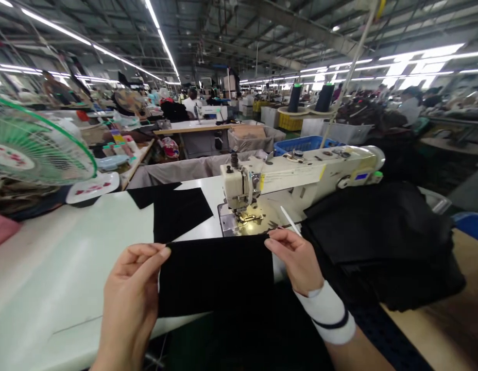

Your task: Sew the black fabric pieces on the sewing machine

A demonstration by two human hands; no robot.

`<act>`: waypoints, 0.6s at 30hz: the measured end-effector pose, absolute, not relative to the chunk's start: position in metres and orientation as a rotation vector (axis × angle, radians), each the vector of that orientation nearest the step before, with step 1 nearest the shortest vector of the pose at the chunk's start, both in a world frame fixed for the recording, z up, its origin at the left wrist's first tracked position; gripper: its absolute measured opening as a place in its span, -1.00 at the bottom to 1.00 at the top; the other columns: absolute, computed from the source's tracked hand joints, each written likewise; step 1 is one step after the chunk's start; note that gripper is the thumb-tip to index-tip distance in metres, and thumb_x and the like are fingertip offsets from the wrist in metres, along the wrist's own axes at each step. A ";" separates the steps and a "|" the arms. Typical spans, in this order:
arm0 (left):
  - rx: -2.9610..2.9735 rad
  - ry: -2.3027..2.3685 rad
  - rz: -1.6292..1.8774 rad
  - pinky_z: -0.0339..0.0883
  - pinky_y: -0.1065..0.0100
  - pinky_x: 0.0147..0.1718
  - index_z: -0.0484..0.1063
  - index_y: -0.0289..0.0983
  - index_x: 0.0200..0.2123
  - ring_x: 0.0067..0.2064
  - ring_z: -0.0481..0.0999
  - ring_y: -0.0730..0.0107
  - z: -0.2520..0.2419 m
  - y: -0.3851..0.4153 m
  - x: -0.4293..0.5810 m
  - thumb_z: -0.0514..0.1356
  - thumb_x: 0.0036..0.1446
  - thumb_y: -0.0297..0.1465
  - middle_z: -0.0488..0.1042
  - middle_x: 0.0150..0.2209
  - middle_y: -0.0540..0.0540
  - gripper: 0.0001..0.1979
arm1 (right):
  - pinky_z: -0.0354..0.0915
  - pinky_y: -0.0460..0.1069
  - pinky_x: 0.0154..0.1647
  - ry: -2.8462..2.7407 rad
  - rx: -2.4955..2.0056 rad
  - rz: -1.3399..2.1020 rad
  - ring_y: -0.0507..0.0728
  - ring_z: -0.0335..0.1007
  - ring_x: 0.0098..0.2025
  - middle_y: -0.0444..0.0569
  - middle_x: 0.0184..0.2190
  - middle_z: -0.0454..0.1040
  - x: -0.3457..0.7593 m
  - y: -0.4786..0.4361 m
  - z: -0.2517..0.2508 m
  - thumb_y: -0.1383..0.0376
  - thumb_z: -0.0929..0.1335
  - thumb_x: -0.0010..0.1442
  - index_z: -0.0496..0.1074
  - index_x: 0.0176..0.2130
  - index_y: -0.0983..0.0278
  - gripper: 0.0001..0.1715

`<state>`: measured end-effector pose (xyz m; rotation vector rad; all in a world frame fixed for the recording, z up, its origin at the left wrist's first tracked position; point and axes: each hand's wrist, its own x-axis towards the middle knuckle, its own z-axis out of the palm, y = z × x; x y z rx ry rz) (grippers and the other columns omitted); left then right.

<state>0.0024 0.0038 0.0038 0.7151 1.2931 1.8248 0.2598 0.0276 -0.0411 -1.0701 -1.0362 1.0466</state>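
Note:
A black fabric panel is stretched between my two hands in front of the sewing machine. My left hand pinches its upper left corner between thumb and fingers. At the upper right corner, my right hand grips the same panel, with a white wristband on that wrist. A thin white stick-like tool shows just behind the right hand; whether the hand touches it I cannot tell. More black fabric pieces lie flat on the white table, left of the lit needle area.
A heap of black fabric lies to the right of the machine. On the left stands a green fan on its white base. Behind the machine are a blue basket and dark thread cones. Other people work farther back.

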 end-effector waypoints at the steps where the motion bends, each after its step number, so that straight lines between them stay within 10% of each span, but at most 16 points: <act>1: 0.717 1.296 1.825 0.31 0.57 -0.42 0.38 -0.27 -0.53 -0.37 0.41 0.52 0.004 0.003 0.002 0.47 -0.36 -0.45 0.50 -0.41 0.06 -0.67 | 0.39 -0.04 -0.33 -1.024 -1.067 1.057 0.10 0.45 -0.36 -0.03 -0.39 0.57 0.259 0.028 -0.041 0.11 0.54 -0.07 0.56 -0.41 0.26 -0.71; 18: 1.342 1.341 1.801 0.32 0.44 -0.39 0.32 -0.21 -0.56 -0.36 0.43 0.40 0.059 0.031 -0.016 0.43 -0.19 -0.39 0.48 -0.43 0.06 -0.72 | 0.33 -0.06 -0.26 -1.296 -0.897 1.160 0.04 0.38 -0.32 -0.14 -0.38 0.43 0.252 0.015 -0.026 0.28 0.44 0.05 0.36 -0.30 0.23 -0.79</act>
